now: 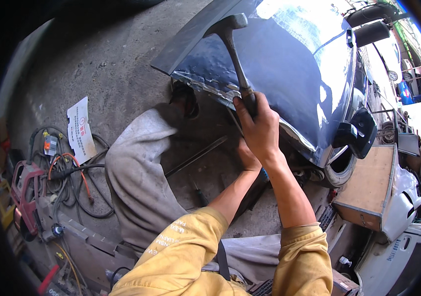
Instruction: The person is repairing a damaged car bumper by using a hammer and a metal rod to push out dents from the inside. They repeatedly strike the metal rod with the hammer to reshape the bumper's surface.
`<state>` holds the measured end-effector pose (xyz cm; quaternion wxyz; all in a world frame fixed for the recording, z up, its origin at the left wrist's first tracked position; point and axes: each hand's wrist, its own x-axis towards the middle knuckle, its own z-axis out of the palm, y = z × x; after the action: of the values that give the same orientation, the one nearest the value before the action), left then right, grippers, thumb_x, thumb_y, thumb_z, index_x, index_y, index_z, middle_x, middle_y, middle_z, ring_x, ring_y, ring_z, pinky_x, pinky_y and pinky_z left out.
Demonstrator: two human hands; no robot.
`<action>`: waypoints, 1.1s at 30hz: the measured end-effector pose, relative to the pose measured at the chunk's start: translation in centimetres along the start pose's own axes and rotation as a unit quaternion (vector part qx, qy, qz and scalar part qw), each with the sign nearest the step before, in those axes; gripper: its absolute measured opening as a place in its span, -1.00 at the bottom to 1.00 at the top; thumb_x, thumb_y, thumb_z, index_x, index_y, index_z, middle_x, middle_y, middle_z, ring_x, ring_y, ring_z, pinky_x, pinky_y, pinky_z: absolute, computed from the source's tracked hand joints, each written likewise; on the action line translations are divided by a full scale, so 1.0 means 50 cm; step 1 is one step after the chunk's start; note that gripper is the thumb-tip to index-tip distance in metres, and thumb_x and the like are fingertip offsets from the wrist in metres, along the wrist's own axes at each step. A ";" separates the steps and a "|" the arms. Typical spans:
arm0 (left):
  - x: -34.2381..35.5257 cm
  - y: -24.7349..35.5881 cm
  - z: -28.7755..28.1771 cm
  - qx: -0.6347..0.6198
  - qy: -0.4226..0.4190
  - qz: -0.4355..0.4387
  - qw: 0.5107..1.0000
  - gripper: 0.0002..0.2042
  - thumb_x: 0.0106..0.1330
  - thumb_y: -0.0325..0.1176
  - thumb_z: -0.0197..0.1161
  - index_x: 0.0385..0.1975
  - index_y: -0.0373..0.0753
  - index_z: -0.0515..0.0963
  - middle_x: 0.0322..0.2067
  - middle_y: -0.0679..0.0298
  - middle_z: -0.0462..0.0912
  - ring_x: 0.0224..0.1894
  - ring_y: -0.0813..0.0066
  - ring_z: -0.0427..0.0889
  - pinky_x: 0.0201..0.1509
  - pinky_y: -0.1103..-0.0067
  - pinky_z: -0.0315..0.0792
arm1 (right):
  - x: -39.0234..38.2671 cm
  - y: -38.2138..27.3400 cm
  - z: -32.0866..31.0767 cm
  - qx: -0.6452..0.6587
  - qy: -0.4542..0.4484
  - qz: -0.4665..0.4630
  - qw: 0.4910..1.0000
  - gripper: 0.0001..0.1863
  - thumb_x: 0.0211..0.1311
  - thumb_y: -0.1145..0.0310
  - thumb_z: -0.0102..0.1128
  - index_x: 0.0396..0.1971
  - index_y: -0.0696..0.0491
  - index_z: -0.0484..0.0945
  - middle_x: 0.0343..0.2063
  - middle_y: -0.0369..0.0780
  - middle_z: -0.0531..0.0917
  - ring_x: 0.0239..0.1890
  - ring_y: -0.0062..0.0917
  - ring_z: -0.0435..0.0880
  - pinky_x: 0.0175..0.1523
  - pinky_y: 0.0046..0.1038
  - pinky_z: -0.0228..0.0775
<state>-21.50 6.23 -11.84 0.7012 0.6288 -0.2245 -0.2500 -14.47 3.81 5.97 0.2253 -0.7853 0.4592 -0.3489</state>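
My right hand (263, 126) is closed around the handle of a metal hammer (233, 52), its head raised over the dark blue car door panel (274, 64). Small dents and chipped, bare patches mark the door's edge (210, 89) beside the hammer. Lower and nearer to me, my left hand (250, 157) is closed, partly hidden behind my right wrist. A thin metal rod (235, 120) runs from it up towards the door edge; whether its tip touches the edge I cannot tell.
On the concrete floor lie a long metal bar (195, 157) and a dark-handled screwdriver (200, 197). Tangled cables (67, 172), a printed white sheet (81, 129) and a pinkish-red tool (25, 190) are left. A wooden box (367, 180) stands right, near a black side mirror (357, 133).
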 end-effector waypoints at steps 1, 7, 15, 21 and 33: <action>0.005 0.001 0.003 0.036 0.000 0.025 0.999 -0.81 0.20 -0.30 0.38 -0.32 -0.24 0.57 -0.43 0.08 0.70 -0.38 0.21 0.72 -0.39 0.41 0.51 | 0.001 0.005 0.003 -0.045 -0.032 0.014 0.998 -0.68 0.29 0.19 0.29 -0.28 0.15 0.48 -0.63 -0.07 0.53 -0.58 -0.27 0.46 -0.43 -0.28 0.32; 0.001 0.003 0.013 0.017 0.015 0.039 0.999 -0.77 0.14 -0.31 0.42 -0.27 -0.23 0.58 -0.40 0.15 0.69 -0.35 0.28 0.72 -0.35 0.46 0.53 | 0.007 0.016 0.008 -0.112 -0.075 0.066 0.989 -0.62 0.29 0.10 0.23 -0.31 0.14 0.40 -0.50 0.05 0.62 -0.38 0.06 0.60 -0.31 -0.05 0.38; 0.014 -0.003 0.021 -0.106 0.074 -0.058 0.990 -0.72 0.09 -0.26 0.46 -0.42 -0.30 0.53 -0.53 0.10 0.68 -0.45 0.21 0.71 -0.43 0.40 0.50 | 0.020 0.007 0.004 -0.154 -0.085 0.059 0.983 -0.64 0.29 0.11 0.24 -0.34 0.13 0.41 -0.54 0.10 0.60 -0.38 0.11 0.59 -0.34 -0.05 0.36; -0.015 0.015 0.014 -0.031 -0.009 -0.035 0.999 -0.76 0.22 -0.26 0.35 -0.29 -0.30 0.55 -0.40 0.09 0.71 -0.30 0.15 0.72 -0.31 0.38 0.53 | 0.008 0.054 0.006 -0.147 -0.053 -0.017 0.988 -0.63 0.29 0.10 0.24 -0.36 0.13 0.39 -0.57 0.06 0.60 -0.41 0.09 0.59 -0.36 -0.06 0.37; -0.011 0.013 0.029 -0.034 0.059 -0.052 0.996 -0.79 0.32 -0.23 0.24 -0.33 -0.26 0.51 -0.44 0.18 0.65 -0.37 0.25 0.67 -0.37 0.42 0.49 | -0.058 -0.026 -0.022 -0.132 -0.034 0.056 0.989 -0.62 0.29 0.08 0.21 -0.35 0.13 0.41 -0.54 0.07 0.62 -0.40 0.09 0.62 -0.33 -0.01 0.41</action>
<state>-22.79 5.54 -11.04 0.7204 0.6291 -0.1413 -0.2555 -15.55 6.93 6.57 0.1546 -0.7925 0.5368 -0.2449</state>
